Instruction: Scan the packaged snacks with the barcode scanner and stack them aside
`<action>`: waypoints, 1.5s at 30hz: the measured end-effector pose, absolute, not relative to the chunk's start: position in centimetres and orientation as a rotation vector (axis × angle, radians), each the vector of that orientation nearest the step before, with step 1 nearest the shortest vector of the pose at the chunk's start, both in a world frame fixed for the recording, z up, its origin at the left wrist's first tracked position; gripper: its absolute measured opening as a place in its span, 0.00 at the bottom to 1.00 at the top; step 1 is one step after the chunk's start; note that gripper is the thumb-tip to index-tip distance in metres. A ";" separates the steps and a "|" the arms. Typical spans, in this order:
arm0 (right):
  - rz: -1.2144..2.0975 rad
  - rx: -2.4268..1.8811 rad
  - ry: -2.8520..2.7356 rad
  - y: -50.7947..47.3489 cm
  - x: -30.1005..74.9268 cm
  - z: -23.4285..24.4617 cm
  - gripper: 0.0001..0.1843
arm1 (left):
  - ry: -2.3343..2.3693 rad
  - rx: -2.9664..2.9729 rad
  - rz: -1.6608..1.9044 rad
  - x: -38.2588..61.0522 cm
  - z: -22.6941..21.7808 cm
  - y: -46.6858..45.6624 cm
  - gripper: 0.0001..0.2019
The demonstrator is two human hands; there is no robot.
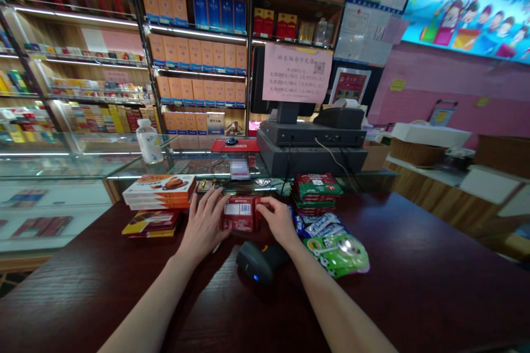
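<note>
My left grip [202,226] and right grip [279,220] are clamped from either side on a small red box [240,216], which shows a white barcode label and rests on the dark wood surface [393,242] in front of me. Just nearer me lies a black handheld barcode scanner [259,262]. To my left is a stack of orange chocolate boxes [159,192]. To my right are a pile of red-and-green packets [317,190] and a green snack bag [335,253]. Farther ahead, a black cash register [310,146] stands before shelves of boxed goods [199,55].
</note>
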State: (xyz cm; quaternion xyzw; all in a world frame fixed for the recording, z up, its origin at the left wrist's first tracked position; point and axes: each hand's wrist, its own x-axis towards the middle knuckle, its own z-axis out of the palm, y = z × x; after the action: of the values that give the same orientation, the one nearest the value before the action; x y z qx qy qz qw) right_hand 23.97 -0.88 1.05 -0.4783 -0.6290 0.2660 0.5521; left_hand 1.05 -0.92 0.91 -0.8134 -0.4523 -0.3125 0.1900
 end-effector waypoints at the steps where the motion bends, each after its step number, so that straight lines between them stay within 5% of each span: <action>1: 0.650 -1.118 -1.486 -0.8 24.1 0.9 0.12 | -1.251 -2.317 -0.877 1.0 0.9 -0.9 0.37; 25: 0.633 -1.188 -2.538 -8.6 29.7 4.1 0.46 | -1.347 -2.152 -0.942 -2.0 0.2 -0.1 0.35; 45: 0.572 -1.093 -2.273 -5.7 27.5 3.1 0.39 | -1.392 -2.102 -0.896 -2.4 0.2 -0.3 0.34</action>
State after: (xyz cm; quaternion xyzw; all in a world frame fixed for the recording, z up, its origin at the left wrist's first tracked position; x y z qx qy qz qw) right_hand 27.53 -5.66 3.13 -0.4063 -0.8452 0.2126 0.2743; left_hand -2.43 -0.29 0.17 -0.7644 -0.5062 -0.3260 0.2309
